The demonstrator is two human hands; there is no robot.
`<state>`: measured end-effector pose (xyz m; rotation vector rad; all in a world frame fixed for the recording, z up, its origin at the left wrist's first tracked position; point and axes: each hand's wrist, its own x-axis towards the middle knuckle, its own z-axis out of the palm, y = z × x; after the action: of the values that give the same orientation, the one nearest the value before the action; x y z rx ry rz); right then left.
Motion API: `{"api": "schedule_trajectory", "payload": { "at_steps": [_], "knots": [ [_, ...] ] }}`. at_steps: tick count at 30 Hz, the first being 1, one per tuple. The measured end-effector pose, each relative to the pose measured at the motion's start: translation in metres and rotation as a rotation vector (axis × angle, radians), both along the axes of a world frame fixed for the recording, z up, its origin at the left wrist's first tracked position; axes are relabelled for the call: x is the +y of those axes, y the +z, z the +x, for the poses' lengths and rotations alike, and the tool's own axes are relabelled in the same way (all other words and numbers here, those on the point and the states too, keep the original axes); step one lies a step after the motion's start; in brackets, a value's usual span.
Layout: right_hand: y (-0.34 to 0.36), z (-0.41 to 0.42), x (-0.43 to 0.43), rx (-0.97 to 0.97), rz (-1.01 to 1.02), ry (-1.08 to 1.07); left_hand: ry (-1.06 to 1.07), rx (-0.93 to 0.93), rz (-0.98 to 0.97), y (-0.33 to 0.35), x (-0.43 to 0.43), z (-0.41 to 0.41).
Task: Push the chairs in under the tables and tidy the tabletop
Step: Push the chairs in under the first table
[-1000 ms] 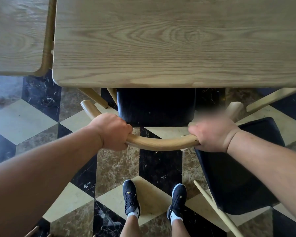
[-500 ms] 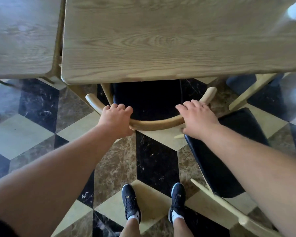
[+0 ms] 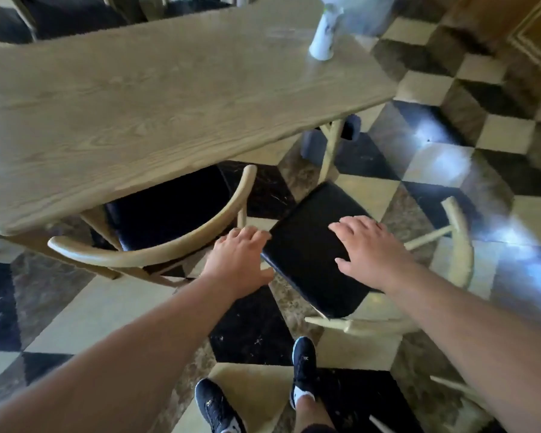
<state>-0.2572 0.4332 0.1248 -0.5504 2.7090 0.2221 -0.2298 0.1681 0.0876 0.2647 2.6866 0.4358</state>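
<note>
A light wooden table (image 3: 169,98) fills the upper left. One wooden chair (image 3: 156,253) with a curved back rail and black seat stands tucked under its near edge. A second chair (image 3: 300,251) with a black seat stands out from the table, turned at an angle, its curved back rail to the right. My left hand (image 3: 238,260) hovers open between the two chairs, near the left corner of the second seat. My right hand (image 3: 367,245) is spread open over the black seat; whether it touches is unclear. A white vase (image 3: 322,35) stands at the table's far right.
The floor (image 3: 434,170) is patterned marble in black, cream and brown. My feet in black shoes (image 3: 303,360) stand just behind the chairs. A table leg (image 3: 330,151) comes down beyond the second chair. More dark chairs show at the far top left.
Both hands have let go of the first chair's back rail, which now sits under the table. My view and hands have swung right toward the second chair.
</note>
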Motion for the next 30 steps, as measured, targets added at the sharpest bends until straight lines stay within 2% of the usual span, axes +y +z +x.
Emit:
{"api": "schedule_trajectory", "payload": {
  "at_steps": [8,15,22,27,30],
  "knots": [
    [-0.007,0.018,0.158,0.032,0.020,-0.175,-0.105,-0.047,0.084,0.003,0.153,-0.018],
    [-0.039,0.028,0.262,-0.018,0.038,-0.146,-0.183,-0.114,0.125,-0.026,0.273,-0.018],
    [-0.070,0.024,0.321,-0.078,0.066,-0.074,-0.250,-0.231,0.132,-0.063,0.367,-0.004],
    [-0.092,0.019,0.333,-0.146,0.201,0.116,-0.443,-0.500,-0.056,-0.086,0.398,0.015],
    [-0.100,0.013,0.325,-0.167,0.227,0.149,-0.456,-0.507,-0.115,-0.091,0.399,0.016]
  ]
}}
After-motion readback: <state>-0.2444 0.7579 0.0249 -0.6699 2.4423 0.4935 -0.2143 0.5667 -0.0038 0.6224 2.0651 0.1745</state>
